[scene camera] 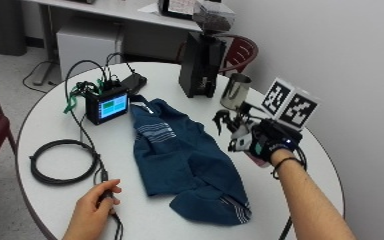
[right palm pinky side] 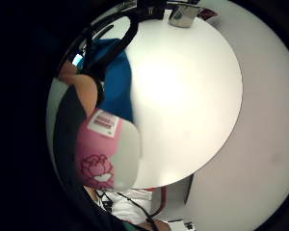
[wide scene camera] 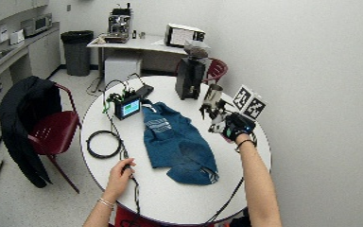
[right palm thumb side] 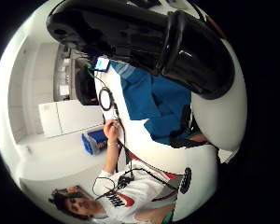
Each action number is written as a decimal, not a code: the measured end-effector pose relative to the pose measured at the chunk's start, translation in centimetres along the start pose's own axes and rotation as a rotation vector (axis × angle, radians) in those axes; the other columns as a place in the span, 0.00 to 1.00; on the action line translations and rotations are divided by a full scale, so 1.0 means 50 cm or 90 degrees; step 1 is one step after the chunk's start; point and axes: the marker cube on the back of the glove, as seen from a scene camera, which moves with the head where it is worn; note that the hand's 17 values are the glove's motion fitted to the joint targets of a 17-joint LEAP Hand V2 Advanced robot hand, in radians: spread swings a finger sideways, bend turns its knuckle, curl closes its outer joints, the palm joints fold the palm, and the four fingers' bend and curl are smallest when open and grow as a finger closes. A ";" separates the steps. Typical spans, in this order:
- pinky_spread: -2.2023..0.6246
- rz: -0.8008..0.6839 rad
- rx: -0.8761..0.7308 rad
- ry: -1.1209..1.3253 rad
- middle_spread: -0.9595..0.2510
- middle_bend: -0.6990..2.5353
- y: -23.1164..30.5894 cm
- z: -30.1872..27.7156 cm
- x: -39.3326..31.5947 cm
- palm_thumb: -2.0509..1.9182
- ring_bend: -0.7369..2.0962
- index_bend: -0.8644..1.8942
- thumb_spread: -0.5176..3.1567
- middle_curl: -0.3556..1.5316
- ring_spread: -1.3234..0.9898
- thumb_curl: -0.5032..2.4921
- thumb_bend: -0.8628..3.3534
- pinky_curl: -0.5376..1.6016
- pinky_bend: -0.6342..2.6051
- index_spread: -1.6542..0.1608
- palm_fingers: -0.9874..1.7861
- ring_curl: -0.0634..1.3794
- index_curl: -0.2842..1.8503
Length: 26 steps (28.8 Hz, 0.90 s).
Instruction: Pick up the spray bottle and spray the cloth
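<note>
we see the gloved right hand (scene camera: 265,142) at centre right of the outside view, raised over the round white bench (scene camera: 45,120), fingers curled round the spray bottle (right palm pinky side: 103,151), pink label with a rose, black trigger head (right palm thumb side: 144,37). the blue cloth (scene camera: 185,160) lies spread mid-frame on the bench, just beside the hand. bare left hand (scene camera: 95,210) rests lower left on a black cable (scene camera: 62,162).
</note>
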 end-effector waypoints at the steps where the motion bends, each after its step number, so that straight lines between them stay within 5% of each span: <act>1: 0.78 0.008 -0.015 0.005 0.68 0.32 0.001 0.020 0.014 0.78 0.45 0.34 0.32 0.45 0.51 0.39 0.20 0.43 0.28 0.78 0.71 0.36 0.23; 7: 0.78 0.011 0.006 -0.043 0.68 0.32 0.028 0.001 0.058 0.78 0.45 0.34 0.32 0.45 0.51 0.39 0.20 0.43 0.28 0.78 0.71 0.36 0.23; 15: 0.78 -0.192 0.110 -0.347 0.68 0.33 0.062 -0.077 -0.099 0.77 0.45 0.35 0.33 0.46 0.51 0.39 0.20 0.43 0.27 0.78 0.70 0.36 0.23; 26: 0.78 -0.281 0.049 -0.469 0.68 0.33 0.009 0.138 -0.201 0.77 0.44 0.35 0.37 0.45 0.51 0.37 0.20 0.43 0.26 0.77 0.70 0.35 0.24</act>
